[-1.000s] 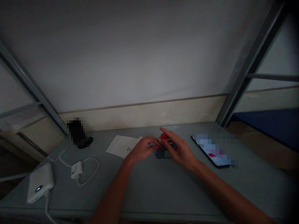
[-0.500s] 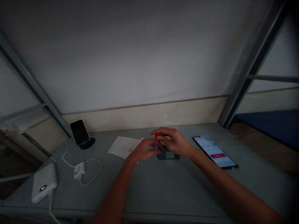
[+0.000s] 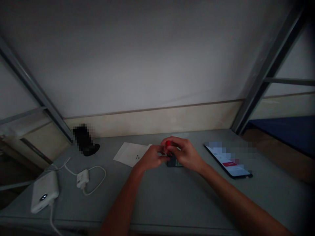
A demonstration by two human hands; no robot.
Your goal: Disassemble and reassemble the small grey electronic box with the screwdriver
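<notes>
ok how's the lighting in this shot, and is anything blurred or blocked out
Head view: dim, wall paler mid-frame, right corners nearly black; head view: pixel blocks mask much of the stand and part of the phone; head view: red piece lacks fine detail.

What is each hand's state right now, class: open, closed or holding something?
Left hand: fingers curled near the dark device; whether it grips anything cannot be told.
Right hand: closed, pinching the small red object.

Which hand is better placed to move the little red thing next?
Probably the right hand: its thumb and forefinger are around the red thing. The left hand is close, at its left, but I can't tell whether it grips anything.
</notes>
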